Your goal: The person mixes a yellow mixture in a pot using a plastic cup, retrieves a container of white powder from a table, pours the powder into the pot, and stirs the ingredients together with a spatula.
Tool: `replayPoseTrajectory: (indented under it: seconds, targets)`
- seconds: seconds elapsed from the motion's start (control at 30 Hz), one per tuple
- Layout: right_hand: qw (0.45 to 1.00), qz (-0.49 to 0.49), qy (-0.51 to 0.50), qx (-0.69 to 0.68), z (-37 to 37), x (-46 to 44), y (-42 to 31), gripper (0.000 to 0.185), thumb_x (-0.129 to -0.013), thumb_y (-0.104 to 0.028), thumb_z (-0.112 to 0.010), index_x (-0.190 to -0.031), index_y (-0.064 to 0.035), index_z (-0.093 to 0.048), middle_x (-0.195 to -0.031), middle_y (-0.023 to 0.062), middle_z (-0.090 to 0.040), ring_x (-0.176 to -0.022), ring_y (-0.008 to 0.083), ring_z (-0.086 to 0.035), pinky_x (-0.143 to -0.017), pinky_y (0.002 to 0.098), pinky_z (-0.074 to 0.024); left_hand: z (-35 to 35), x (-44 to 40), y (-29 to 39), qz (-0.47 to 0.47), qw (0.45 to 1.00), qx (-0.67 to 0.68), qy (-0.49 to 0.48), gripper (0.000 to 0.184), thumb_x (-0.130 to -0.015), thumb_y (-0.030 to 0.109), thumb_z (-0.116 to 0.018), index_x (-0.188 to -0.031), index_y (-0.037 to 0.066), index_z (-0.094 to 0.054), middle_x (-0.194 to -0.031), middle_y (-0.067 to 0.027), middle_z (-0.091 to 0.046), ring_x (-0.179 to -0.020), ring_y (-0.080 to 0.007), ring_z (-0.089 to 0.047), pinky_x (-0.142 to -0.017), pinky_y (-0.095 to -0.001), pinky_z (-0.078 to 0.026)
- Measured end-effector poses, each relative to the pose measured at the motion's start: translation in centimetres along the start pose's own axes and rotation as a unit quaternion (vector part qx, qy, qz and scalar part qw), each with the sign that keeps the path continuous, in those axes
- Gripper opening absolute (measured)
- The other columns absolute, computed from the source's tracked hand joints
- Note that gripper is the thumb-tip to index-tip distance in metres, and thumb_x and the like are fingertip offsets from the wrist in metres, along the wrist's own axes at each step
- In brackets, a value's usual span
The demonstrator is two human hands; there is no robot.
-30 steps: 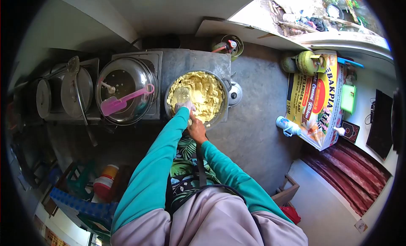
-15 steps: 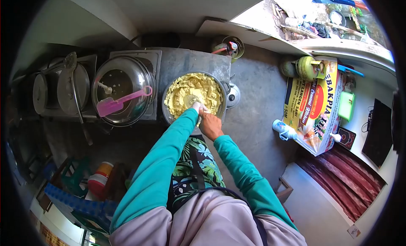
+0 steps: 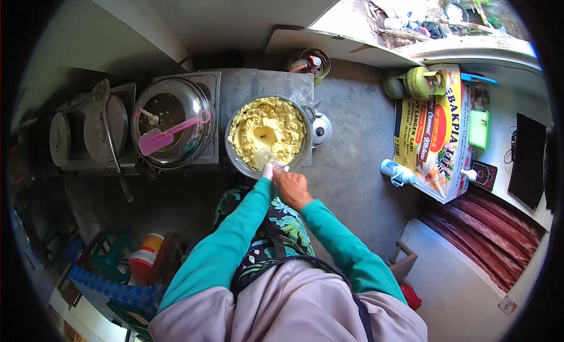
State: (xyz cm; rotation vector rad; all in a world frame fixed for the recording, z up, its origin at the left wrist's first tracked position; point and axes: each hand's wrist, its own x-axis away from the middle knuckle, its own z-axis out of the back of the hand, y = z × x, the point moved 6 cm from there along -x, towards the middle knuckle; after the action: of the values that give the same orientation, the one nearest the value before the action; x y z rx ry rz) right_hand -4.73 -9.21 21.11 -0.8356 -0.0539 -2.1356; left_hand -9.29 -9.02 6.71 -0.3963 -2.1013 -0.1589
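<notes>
A large metal pot [image 3: 232, 160] holds a thick, crumbly yellow mixture [image 3: 288, 121] with a hollow near its middle. At the mixture's near side rests the pale, rounded head of a large spoon [image 3: 264, 158], its handle mostly hidden by my hands. My left hand [image 3: 272, 168], whitish over the fingers, is closed around the handle close to the pot's near rim. Just behind it, my right hand [image 3: 293, 188] wraps around the same handle, knuckles up. The two hands touch.
Left of the pot stands a glass-lidded pan [image 3: 176, 107] with a pink spatula [image 3: 157, 141] on it. Farther left lies a long metal turner [image 3: 110, 139]. A small lidded kettle [image 3: 321, 130] sits right of the pot. Gas cylinders [image 3: 424, 83] stand by a printed banner [image 3: 432, 130].
Both hands have drawn the spoon toward my body, from the middle of the mixture to its near side. A hollow now shows where the spoon was. The view has shifted slightly.
</notes>
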Motion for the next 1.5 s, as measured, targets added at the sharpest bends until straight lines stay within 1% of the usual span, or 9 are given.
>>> replayPoseTrajectory:
  seconds: [0.07, 0.17, 0.3, 0.37, 0.43, 0.5, 0.87, 1.4, 1.5]
  targets:
    - [0.998, -0.053, -0.006, -0.038, -2.5, -1.7, 0.0, 0.035, -0.077, -0.012, -0.043, -0.112, -0.0068, -0.045, -0.076, 0.0171, -0.06, -0.068, 0.032, -0.06, -0.054, 0.0428, -0.0455, 3.8, -6.2, 0.7, 0.075, 0.997, -0.001, -0.033, 0.025, -0.069, 0.025, -0.048, -0.075, 0.002, -0.057, -0.069, -0.0123, -0.056, -0.06, -0.0262, -0.053, -0.061, -0.0338, -0.045]
    - [0.982, -0.117, -0.02, -0.148, -4.6, -1.8, 0.5, 0.056, -0.072, -0.012, -0.046, -0.127, -0.007, -0.034, -0.085, 0.0216, -0.06, -0.075, 0.0369, -0.059, -0.063, 0.0447, -0.0452, 5.3, -8.7, 1.6, 0.106, 0.936, -0.333, -0.048, 0.03, -0.066, 0.027, -0.051, -0.077, -0.001, -0.058, -0.071, -0.0141, -0.056, -0.062, -0.028, -0.054, -0.059, -0.0354, -0.045]
    - [0.971, -0.135, 0.039, -0.191, -5.6, -1.2, 1.2, 0.062, -0.068, -0.016, -0.056, -0.126, -0.0094, -0.039, -0.083, 0.0229, -0.06, -0.074, 0.0359, -0.059, -0.063, 0.0423, -0.0458, 5.4, -7.0, 2.2, 0.084, 0.942, -0.325, 0.016, 0.03, -0.066, 0.024, -0.053, -0.08, -0.003, -0.059, -0.073, -0.0167, -0.057, -0.062, -0.0294, -0.054, -0.057, -0.0378, -0.046]
    - [0.915, -0.124, -0.102, -0.369, -5.8, -1.6, 2.9, 0.046, -0.068, -0.02, -0.059, -0.112, -0.0087, -0.055, -0.073, 0.0216, -0.061, -0.066, 0.033, -0.061, -0.06, 0.0388, -0.0466, 5.4, -4.7, 1.5, 0.103, 0.984, -0.121, 0.076, 0.024, -0.067, 0.015, -0.057, -0.083, -0.002, -0.059, -0.07, -0.0163, -0.057, -0.058, -0.0283, -0.054, -0.054, -0.0387, -0.048]
    - [0.869, -0.163, 0.077, -0.461, -6.0, -2.9, 8.0, 0.028, -0.069, -0.024, -0.061, -0.092, -0.0095, -0.066, -0.065, 0.0196, -0.06, -0.061, 0.0301, -0.061, -0.059, 0.0357, -0.0471, 4.4, -1.7, 1.4, 0.084, 0.992, -0.032, 0.09, 0.021, -0.067, 0.011, -0.059, -0.084, -0.002, -0.059, -0.068, -0.0156, -0.058, -0.055, -0.0267, -0.054, -0.052, -0.0386, -0.049]
    - [0.885, -0.237, 0.253, -0.311, -3.7, -3.5, 10.9, 0.019, -0.07, -0.024, -0.061, -0.08, -0.0095, -0.068, -0.063, 0.0178, -0.06, -0.062, 0.0299, -0.061, -0.058, 0.0361, -0.0472, 4.9, 0.6, 1.7, 0.028, 0.989, -0.096, 0.105, 0.021, -0.073, 0.011, -0.058, -0.089, -0.001, -0.055, -0.074, -0.0146, -0.059, -0.057, -0.0212, -0.056, -0.048, -0.0351, -0.047]
    - [0.956, -0.129, 0.256, -0.063, -7.6, -14.1, 9.0, 0.022, -0.072, -0.02, -0.052, -0.065, -0.0012, -0.061, -0.065, 0.0203, -0.059, -0.063, 0.0341, -0.059, -0.057, 0.0446, -0.046, 8.9, 8.7, -1.2, -0.101, 0.981, -0.073, 0.151, 0.021, -0.072, 0.018, -0.066, -0.081, 0.002, -0.056, -0.072, -0.0114, -0.061, -0.055, -0.0178, -0.058, -0.048, -0.0279, -0.046]
    - [0.953, -0.118, 0.206, -0.19, -1.9, -9.4, 10.1, 0.031, -0.059, -0.032, -0.07, -0.07, -0.0032, -0.063, -0.075, 0.0167, -0.061, -0.074, 0.0314, -0.058, -0.066, 0.0403, -0.0457, 26.2, 19.5, -12.8, -0.2, 0.879, 0.208, 0.38, 0.049, -0.078, 0.045, -0.056, -0.095, -0.001, -0.051, -0.078, -0.0094, -0.062, -0.056, -0.0162, -0.055, -0.046, -0.0268, -0.044]
    - [0.939, -0.124, 0.17, -0.271, -2.1, -8.7, 10.1, 0.032, -0.06, -0.031, -0.071, -0.069, -0.0015, -0.063, -0.069, 0.0162, -0.06, -0.067, 0.029, -0.058, -0.061, 0.0389, -0.045, 24.3, 18.0, -12.6, -0.196, 0.9, 0.216, 0.323, 0.05, -0.078, 0.044, -0.057, -0.097, -0.002, -0.051, -0.078, -0.0102, -0.061, -0.056, -0.0158, -0.055, -0.046, -0.0265, -0.044]
